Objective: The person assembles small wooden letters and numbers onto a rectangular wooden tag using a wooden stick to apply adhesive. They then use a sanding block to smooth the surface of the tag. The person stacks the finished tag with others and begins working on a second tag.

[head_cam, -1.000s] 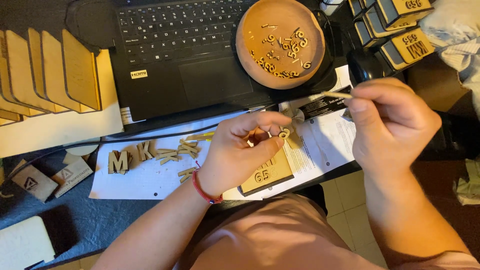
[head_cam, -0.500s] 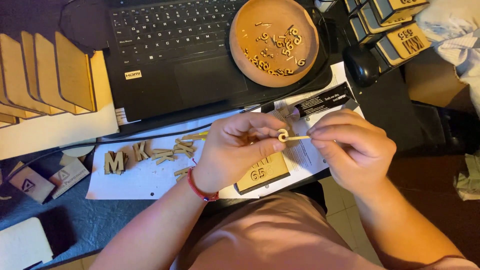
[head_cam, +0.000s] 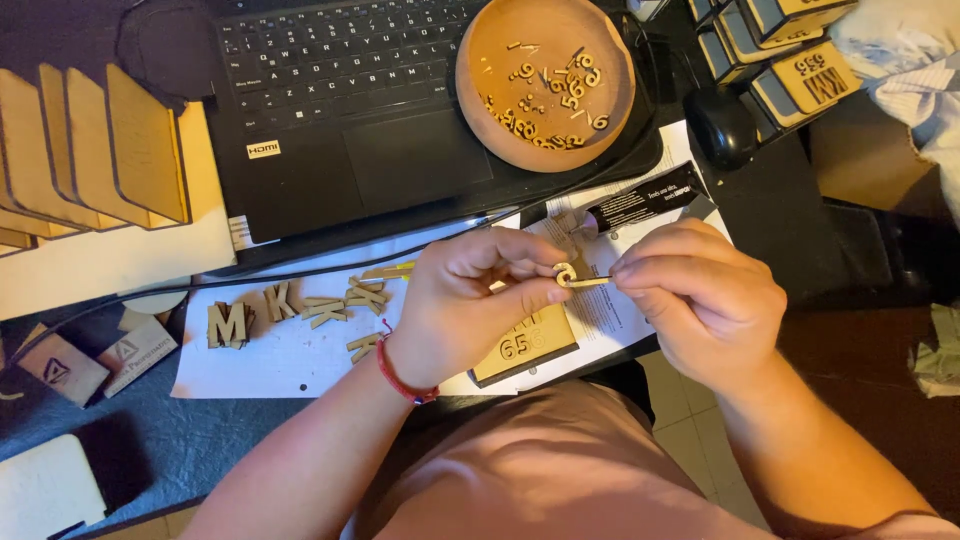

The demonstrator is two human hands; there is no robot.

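My left hand (head_cam: 462,305) pinches a small curved wooden cut-out piece (head_cam: 564,273) between thumb and forefinger. My right hand (head_cam: 700,300) holds a thin wooden stick (head_cam: 588,282) whose tip touches that piece. Both hands hover over a rectangular wooden plaque (head_cam: 525,345) with cut-out digits, lying on white paper (head_cam: 290,360). A black glue tube (head_cam: 640,202) lies just beyond my fingers. A round wooden bowl (head_cam: 485,60) with several small wooden digits rests on the laptop (head_cam: 380,130).
Wooden letters (head_cam: 228,322) lie scattered on the paper at left. Upright wooden boards (head_cam: 95,145) stand at far left. A black mouse (head_cam: 720,125) and stacked plaques (head_cam: 800,60) sit at upper right. Small cards (head_cam: 100,355) lie at lower left.
My right hand came down and left from beside the glue tube, bringing the stick's tip onto the small piece in my left hand. The view shifted slightly.
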